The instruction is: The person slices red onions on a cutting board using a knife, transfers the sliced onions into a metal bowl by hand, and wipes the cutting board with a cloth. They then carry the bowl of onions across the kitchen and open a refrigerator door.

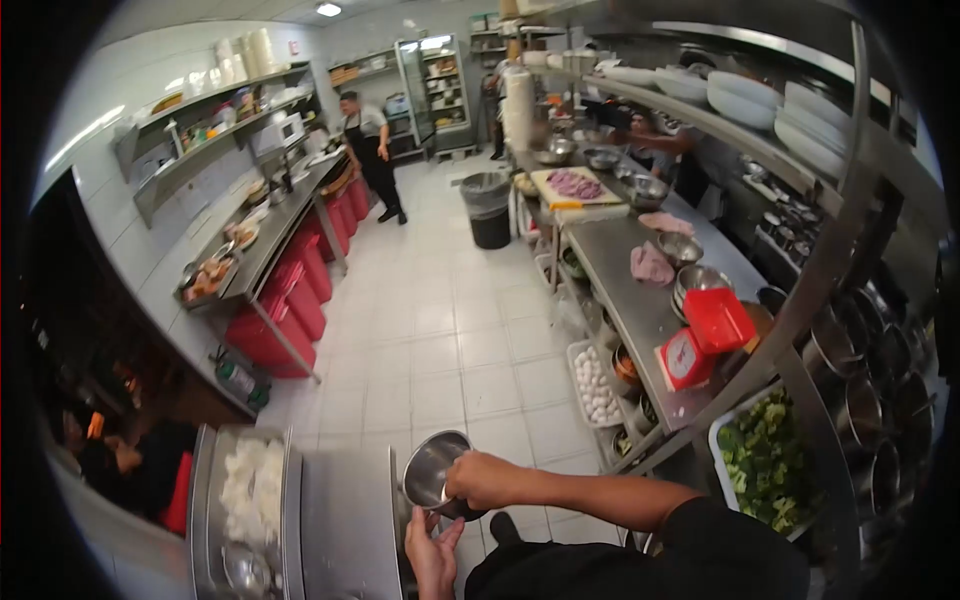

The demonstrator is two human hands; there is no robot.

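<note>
A deep metal bowl (pixel 432 462) is tilted in front of me, its mouth facing up and away. My right hand (pixel 485 482) closes over its near right rim, fingers curled inward. A small white patch shows beside those fingers; I cannot make out what it is. Below the bowl is my left hand (pixel 432 552), palm up with thumb and fingers apart. Its fingertips are at the bowl's underside, though contact is hard to tell. To the left stands a metal counter (pixel 345 510) with a container of white food (pixel 252 488) and a metal ladle or small bowl (pixel 246 568).
On the right, a steel table (pixel 620 270) carries a red kitchen scale (pixel 685 358), metal bowls and a cutting board (pixel 590 196) of chopped purple food. A tub of broccoli (pixel 765 450) sits nearer. Red bins (pixel 290 295) line the left. A person (pixel 368 150) stands farther back.
</note>
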